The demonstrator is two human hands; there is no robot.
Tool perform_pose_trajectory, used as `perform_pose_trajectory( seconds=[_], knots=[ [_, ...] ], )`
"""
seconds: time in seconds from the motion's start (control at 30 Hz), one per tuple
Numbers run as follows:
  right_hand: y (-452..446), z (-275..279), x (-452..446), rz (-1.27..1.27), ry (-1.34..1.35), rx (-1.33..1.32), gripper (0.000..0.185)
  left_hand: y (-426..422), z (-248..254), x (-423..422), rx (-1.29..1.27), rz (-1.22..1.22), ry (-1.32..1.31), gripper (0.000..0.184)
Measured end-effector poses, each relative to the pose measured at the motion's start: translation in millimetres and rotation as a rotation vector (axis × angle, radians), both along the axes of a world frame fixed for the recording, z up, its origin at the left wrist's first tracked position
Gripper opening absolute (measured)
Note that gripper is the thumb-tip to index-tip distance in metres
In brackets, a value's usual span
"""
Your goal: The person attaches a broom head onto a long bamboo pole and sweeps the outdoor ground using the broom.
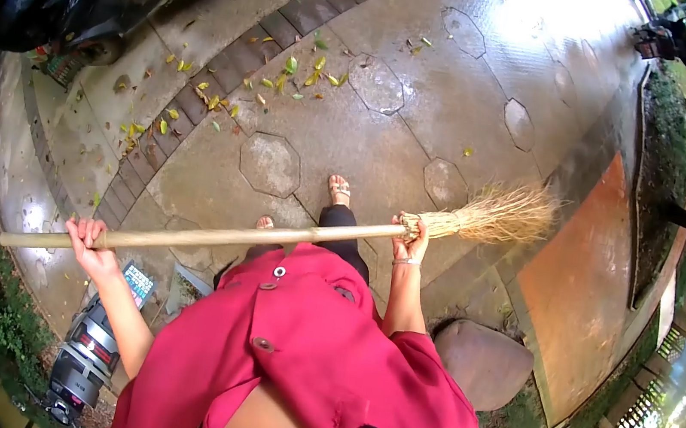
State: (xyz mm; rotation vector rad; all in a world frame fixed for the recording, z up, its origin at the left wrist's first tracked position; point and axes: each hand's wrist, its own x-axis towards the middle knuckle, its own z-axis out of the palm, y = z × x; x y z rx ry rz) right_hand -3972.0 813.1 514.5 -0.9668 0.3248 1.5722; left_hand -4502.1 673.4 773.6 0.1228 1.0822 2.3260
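Note:
A long broom [245, 237] lies across in front of my body, held level above the ground. Its pale wooden handle points left, and its straw bristles [507, 216] fan out to the right. Near the handle's left end, my left hand [91, 248] is wrapped around the pole. My right hand [412, 239] grips the broom where the bristles are bound to the handle. On the pavement ahead lie scattered yellow and green leaves [287, 77].
Wet paving [351, 154] with octagonal slabs spreads ahead, crossed by a curved brick strip [193, 103]. A parked motorbike [116, 28] stands at upper left. A large rock [482, 365] sits at my right, parked vehicles [86, 353] at lower left, and an orange paved patch [570, 296] farther right.

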Motion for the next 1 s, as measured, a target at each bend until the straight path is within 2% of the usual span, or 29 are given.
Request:
perform_pose_trajectory(
  seconds=[0.1, 0.17, 0.2, 0.23, 0.27, 0.3, 0.37, 0.43, 0.47, 0.5, 0.53, 0.57, 0.6, 0.63, 0.67, 0.7, 0.73, 0.8, 0.83, 0.87, 0.9, 0.93, 0.97, 1.0],
  knots=[
    [33, -45, 44, -0.051, 0.073, -0.082, 0.035, 73, 38, 92, 0.071, -0.102, 0.037, 0.011],
    [57, -51, 54, -0.033, -0.096, -0.358, 0.038, 106, 49, 141, 0.071, -0.313, 0.003, 0.010],
    [71, -61, 55, -0.054, -0.017, -0.504, 0.035, 113, 55, 151, 0.056, -0.312, 0.003, 0.010],
    [82, -70, 51, -0.091, -0.105, -0.575, 0.031, 118, 60, 160, 0.062, -0.374, 0.091, 0.010],
    [90, -81, 42, 0.006, -0.076, -0.557, 0.029, 120, 68, 166, 0.069, -0.432, 0.180, 0.010],
    [96, -93, 28, 0.106, -0.045, -0.539, 0.029, 114, 84, 164, 0.068, -0.374, 0.191, 0.008],
    [108, -53, -28, 0.139, 0.137, -0.491, 0.029, 91, 122, 151, 0.153, -0.356, 0.256, 0.007],
    [102, -56, -82, 0.335, 0.577, -0.307, 0.031, 58, 172, 138, 0.154, -0.167, 0.369, 0.011],
    [102, -36, -108, 0.502, 0.517, -0.269, 0.030, 39, 198, 128, 0.168, -0.054, 0.403, 0.016],
    [102, -3, -133, 0.664, 0.454, -0.228, 0.029, 14, 223, 107, 0.217, -0.130, 0.474, 0.020],
    [99, 26, -154, 0.719, 0.518, -0.163, 0.028, -9, 245, 89, 0.294, -0.111, 0.533, 0.024],
    [97, 55, -169, 0.779, 0.583, -0.099, 0.027, -36, 265, 61, 0.365, -0.078, 0.634, 0.018],
    [94, 78, -178, 0.851, 0.649, -0.142, 0.026, -67, 282, 37, 0.334, 0.051, 0.706, 0.012],
    [94, 100, -183, 0.919, 0.714, -0.189, 0.025, -89, 292, 19, 0.372, -0.124, 0.678, 0.012],
    [96, 123, -184, 0.958, 0.758, -0.207, 0.022, -104, 296, 15, 0.380, -0.095, 0.611, 0.009],
    [100, 139, -183, 0.968, 0.747, -0.235, 0.020, -117, 298, 9, 0.387, -0.071, 0.540, 0.009],
    [106, 139, -179, 0.980, 0.715, -0.258, 0.019, -123, 285, 6, 0.346, 0.081, 0.596, 0.011],
    [131, 122, -169, 0.997, 0.574, -0.240, 0.019, -111, 232, 18, 0.176, 0.392, 0.578, 0.022],
    [151, 105, -159, 0.967, 0.546, -0.243, 0.020, -93, 200, 32, 0.235, 0.310, 0.345, 0.022],
    [174, 81, -147, 0.990, 0.463, -0.145, 0.020, -78, 159, 38, 0.311, 0.272, 0.361, 0.022],
    [200, 61, -132, 0.990, 0.324, -0.055, 0.021, -50, 129, 63, 0.336, 0.275, 0.111, 0.021],
    [227, 18, -109, 0.941, 0.331, 0.009, 0.026, -10, 106, 93, 0.399, 0.141, -0.058, 0.018],
    [247, 9, -93, 0.817, 0.301, 0.075, 0.032, 18, 77, 114, 0.484, 0.006, -0.175, 0.017],
    [267, -6, -81, 0.779, 0.216, 0.017, 0.033, 44, 55, 141, 0.222, 0.110, -0.080, 0.015]
  ],
)
